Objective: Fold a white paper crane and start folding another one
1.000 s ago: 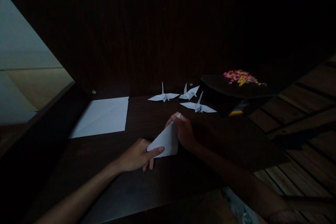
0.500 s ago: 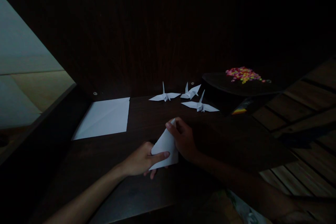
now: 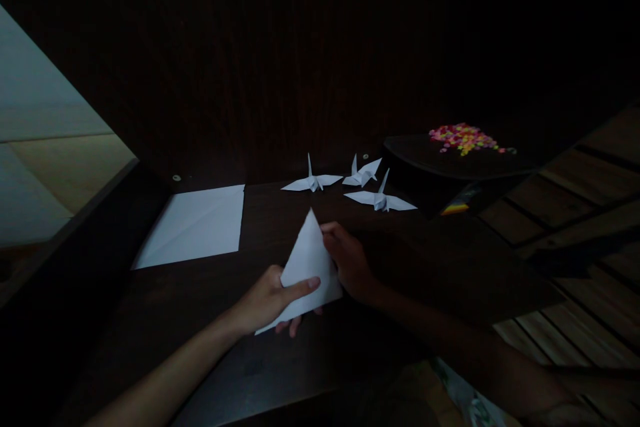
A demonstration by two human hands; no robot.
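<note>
A folded white sheet of paper (image 3: 309, 255) is held above the dark tabletop, its point aimed up and away from me. My left hand (image 3: 267, 303) grips its lower part, thumb flat on top and fingers underneath. Along the paper's right edge, my right hand (image 3: 350, 263) is closed, thumb and curled fingers at the upper side; part of its grip is hidden. Beyond the hands stand three white paper cranes: one on the left (image 3: 313, 183), one at the back (image 3: 362, 175) and one in front on the right (image 3: 381, 201).
A flat white paper sheet (image 3: 195, 223) with a diagonal crease lies on the left of the table. On a raised dark shelf (image 3: 415, 153) at the right is a heap of small colourful pieces (image 3: 465, 139). A dark panel (image 3: 225, 67) rises behind. Wooden slats (image 3: 590, 300) lie at the right.
The paper's tip now stands free, as my right hand has slid from the tip down its right edge. The lower left corner of the paper sticks out further past my left hand.
</note>
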